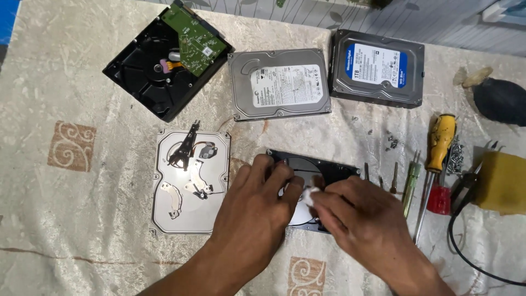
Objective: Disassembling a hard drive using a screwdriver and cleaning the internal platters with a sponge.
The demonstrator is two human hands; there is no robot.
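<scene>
Pinching a small white wad (310,195), soft like tissue or cloth, with the right hand's (359,216) fingers (323,204) bunched and pressed onto a shiny round platter (303,211). Spread loosely over the near left part of that same open drive (329,171), the left hand's (255,205) fingers (282,178), tips resting on its dark frame and disc, gripping nothing. Sitting near the table's middle, that drive: a black rectangular casing around a mirror-bright disc, mostly covered by both hands. Just beside it on the left, a flat silvery lid (189,183), smooth metal with rounded corners, carrying a black actuator arm (183,147) and curved pale magnet brackets (174,198). Farther back, three more drives: one black, opened, with a green circuit board (193,39) tilted across it; one grey (279,84) with a white label; one dark (377,67) with a blue-and-white label. Off to the right, a yellow-handled screwdriver (441,143), a red-handled one (438,198), a slim translucent green one (411,183), loose small screws (392,141), pliers (466,183), a yellow block (501,181), a black cable (466,252) and a black rubber blower (499,100). Beneath everything, a cream, crinkled cloth (82,230) with tan swirl squares.
</scene>
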